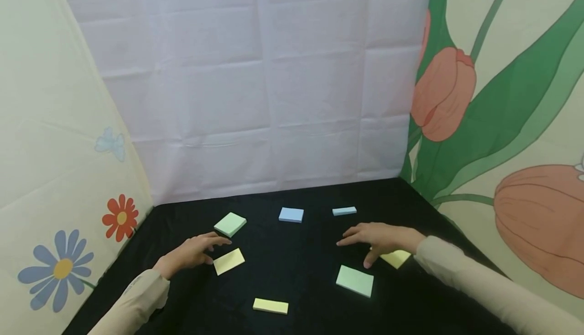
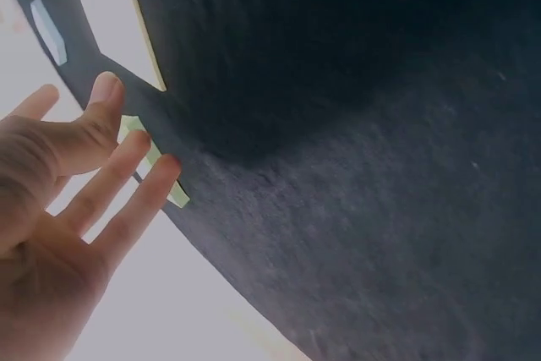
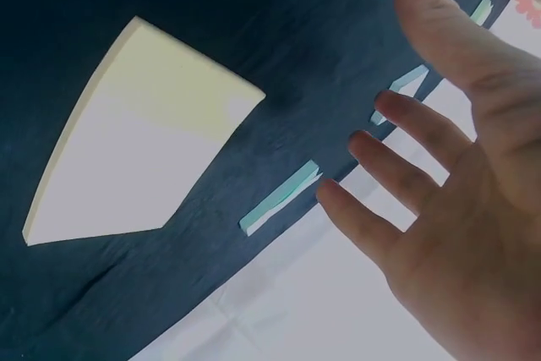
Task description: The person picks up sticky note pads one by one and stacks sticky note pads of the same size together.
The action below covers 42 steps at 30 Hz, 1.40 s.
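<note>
In the head view my left hand point(image 1: 193, 251) hovers at the left, fingers loosely extended and holding nothing. It is nearest to a yellow sticky note pad point(image 1: 229, 261) and a light green sticky note pad point(image 1: 230, 224) just beyond it. My right hand point(image 1: 380, 238) is over the right side, fingers spread, nothing in it. Beneath it lies another yellow pad point(image 1: 397, 258), partly hidden by the hand. A second green pad point(image 1: 355, 281) rests just nearer to me. The right wrist view shows a pale yellow pad point(image 3: 144, 137) apart from the fingers.
A blue pad point(image 1: 291, 215) and a narrow blue pad point(image 1: 344, 211) lie toward the back. One narrow yellow pad point(image 1: 270, 306) lies near the front. Everything sits on a black cloth point(image 1: 301, 254), with a white sheet point(image 1: 274, 81) behind and flowered cloths at both sides.
</note>
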Each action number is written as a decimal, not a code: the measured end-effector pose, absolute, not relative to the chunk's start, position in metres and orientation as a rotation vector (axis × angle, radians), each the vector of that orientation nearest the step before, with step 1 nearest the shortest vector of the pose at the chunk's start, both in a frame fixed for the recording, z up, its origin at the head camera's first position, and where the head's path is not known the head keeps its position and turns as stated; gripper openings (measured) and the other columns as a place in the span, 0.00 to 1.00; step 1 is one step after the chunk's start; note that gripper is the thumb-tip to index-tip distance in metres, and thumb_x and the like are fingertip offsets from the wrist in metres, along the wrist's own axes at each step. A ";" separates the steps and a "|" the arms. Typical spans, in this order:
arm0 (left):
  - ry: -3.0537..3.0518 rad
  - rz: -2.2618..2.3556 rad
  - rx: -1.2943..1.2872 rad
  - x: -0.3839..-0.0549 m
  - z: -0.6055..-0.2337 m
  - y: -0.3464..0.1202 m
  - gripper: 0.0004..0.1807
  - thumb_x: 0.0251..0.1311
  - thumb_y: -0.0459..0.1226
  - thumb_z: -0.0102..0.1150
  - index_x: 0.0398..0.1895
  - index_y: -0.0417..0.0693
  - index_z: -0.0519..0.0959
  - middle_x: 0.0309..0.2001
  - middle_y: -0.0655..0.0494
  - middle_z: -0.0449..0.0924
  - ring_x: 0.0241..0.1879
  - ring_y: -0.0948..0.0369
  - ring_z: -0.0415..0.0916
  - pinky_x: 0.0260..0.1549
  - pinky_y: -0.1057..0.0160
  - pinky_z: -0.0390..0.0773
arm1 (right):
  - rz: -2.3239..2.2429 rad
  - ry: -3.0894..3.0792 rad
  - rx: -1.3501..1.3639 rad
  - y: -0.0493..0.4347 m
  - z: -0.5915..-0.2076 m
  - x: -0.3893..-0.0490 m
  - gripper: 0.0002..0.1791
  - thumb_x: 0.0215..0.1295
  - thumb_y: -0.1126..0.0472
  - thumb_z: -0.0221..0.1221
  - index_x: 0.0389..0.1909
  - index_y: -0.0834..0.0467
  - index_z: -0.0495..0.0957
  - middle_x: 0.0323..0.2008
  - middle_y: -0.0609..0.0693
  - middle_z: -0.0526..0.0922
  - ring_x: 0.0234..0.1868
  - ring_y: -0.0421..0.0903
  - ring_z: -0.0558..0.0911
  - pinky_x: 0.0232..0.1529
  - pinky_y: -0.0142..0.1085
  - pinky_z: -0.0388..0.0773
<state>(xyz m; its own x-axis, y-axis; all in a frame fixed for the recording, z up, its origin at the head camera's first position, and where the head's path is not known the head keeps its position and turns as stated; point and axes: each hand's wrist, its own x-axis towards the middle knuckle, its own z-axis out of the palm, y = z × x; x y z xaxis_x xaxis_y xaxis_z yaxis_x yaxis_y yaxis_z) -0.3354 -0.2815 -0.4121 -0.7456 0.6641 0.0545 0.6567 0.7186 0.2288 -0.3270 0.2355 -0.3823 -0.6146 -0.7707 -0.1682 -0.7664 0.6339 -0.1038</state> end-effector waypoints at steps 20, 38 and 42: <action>2.654 0.441 1.088 -0.337 -0.410 -0.262 0.41 0.46 0.21 0.71 0.68 0.46 0.71 0.50 0.49 0.73 0.40 0.56 0.75 0.36 0.60 0.77 | 0.082 2.537 -1.213 0.219 -0.384 -0.311 0.46 0.45 0.49 0.76 0.69 0.38 0.70 0.70 0.48 0.65 0.68 0.51 0.66 0.60 0.48 0.69; 2.687 0.288 1.132 -0.336 -0.410 -0.253 0.43 0.42 0.20 0.74 0.67 0.47 0.72 0.47 0.53 0.71 0.40 0.58 0.70 0.38 0.60 0.76 | 0.156 2.507 -1.198 0.208 -0.385 -0.305 0.46 0.45 0.54 0.78 0.68 0.34 0.70 0.69 0.43 0.65 0.67 0.49 0.68 0.57 0.45 0.72; 2.681 0.282 1.155 -0.334 -0.412 -0.254 0.44 0.42 0.20 0.74 0.67 0.46 0.71 0.48 0.50 0.70 0.41 0.55 0.70 0.39 0.59 0.76 | 0.164 2.492 -1.208 0.207 -0.390 -0.305 0.46 0.43 0.55 0.79 0.67 0.33 0.71 0.69 0.43 0.65 0.66 0.48 0.68 0.56 0.45 0.72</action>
